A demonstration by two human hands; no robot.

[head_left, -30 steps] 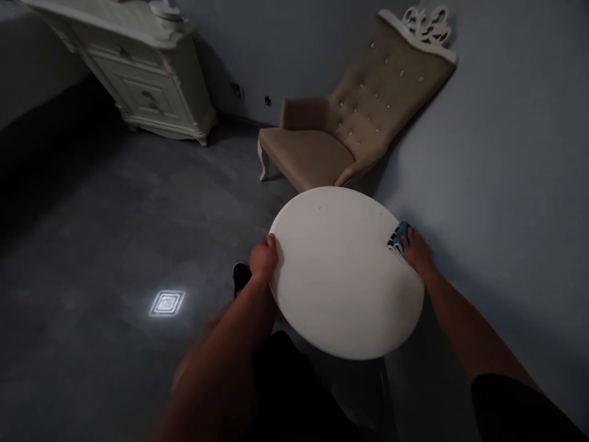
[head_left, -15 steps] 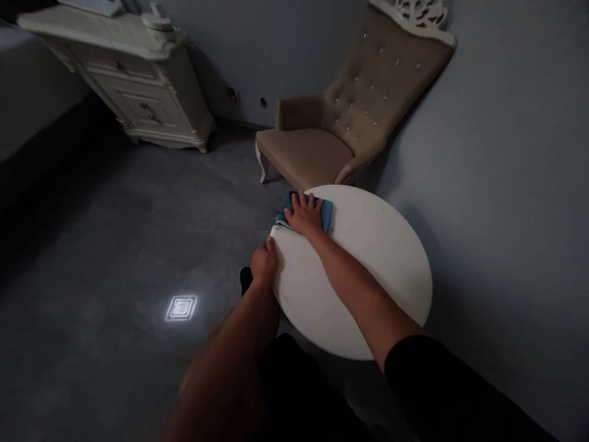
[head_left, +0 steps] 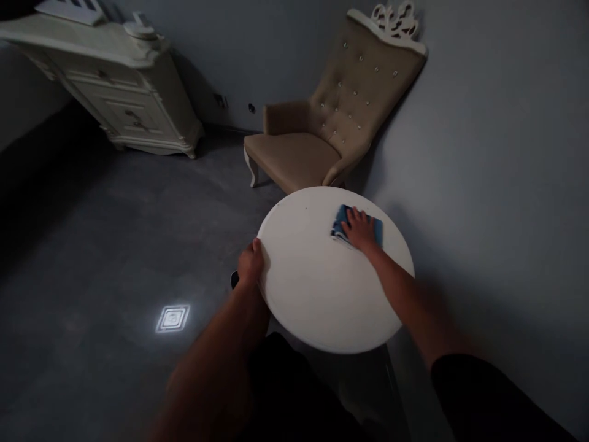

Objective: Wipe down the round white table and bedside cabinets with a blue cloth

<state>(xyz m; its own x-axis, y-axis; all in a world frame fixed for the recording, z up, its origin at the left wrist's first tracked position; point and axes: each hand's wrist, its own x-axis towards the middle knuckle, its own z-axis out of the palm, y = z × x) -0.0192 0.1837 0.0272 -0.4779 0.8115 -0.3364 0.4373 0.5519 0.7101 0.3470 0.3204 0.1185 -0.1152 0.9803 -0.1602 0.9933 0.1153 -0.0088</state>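
Note:
A round white table (head_left: 317, 294) stands in front of me. On its left rim, my left hand (head_left: 251, 263) is closed round the edge, thumb on top; the fingers underneath are hidden. My right hand (head_left: 359, 229) lies flat with spread fingers on a folded blue cloth (head_left: 378, 231), pressing it against the tabletop towards the far right side. A pale edge of the cloth shows at its near left corner.
Beyond the table is a brown tufted armchair (head_left: 294, 153) close to its far rim. A white cabinet (head_left: 133, 104) with objects on top stands at the back left. The grey wall (head_left: 497, 184) runs along the right. A patch of patterned light (head_left: 173, 318) falls on the floor.
My right hand has slid the cloth from the table's far left rim across to the far right part. My left hand keeps its hold on the rim. The view has shifted slightly.

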